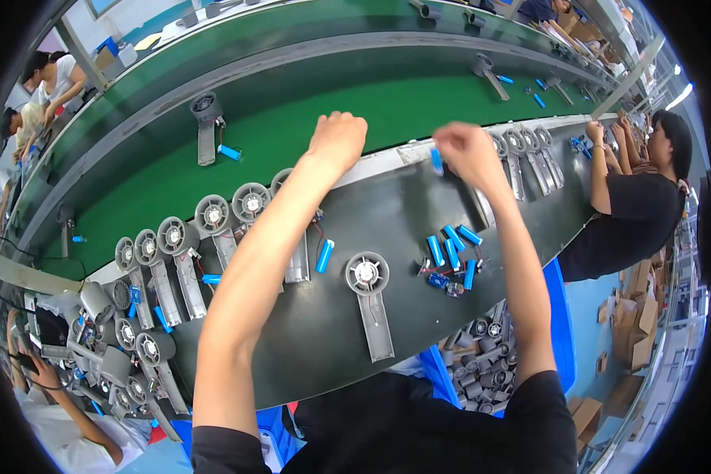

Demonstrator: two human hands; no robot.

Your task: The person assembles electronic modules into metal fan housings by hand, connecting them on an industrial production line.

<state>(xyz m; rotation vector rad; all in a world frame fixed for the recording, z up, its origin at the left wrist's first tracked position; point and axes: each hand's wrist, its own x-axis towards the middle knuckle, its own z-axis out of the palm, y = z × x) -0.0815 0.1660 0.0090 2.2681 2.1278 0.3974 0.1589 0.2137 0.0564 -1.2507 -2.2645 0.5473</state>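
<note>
My left hand (338,142) is raised over the bench's far edge, fingers curled in; anything inside them is hidden. My right hand (468,154), slightly blurred, is pinched, with a blue cylindrical battery (437,160) hanging at its fingertips. Between my arms, a grey handheld-fan housing (376,325) lies on the dark bench, its round head (366,273) pointing away from me and its hollow handle towards me. To its right is a loose pile of blue batteries (452,251) with wires and small blue circuit boards (438,280). Another blue battery (325,257) lies beside my left forearm.
Several fan housings (159,276) line the bench at left, others (529,154) at right. Beyond runs a green conveyor (292,103) carrying a fan housing (205,130). A blue bin (559,316) of grey parts stands below the bench. A co-worker (640,182) sits at right, another (79,419) at left.
</note>
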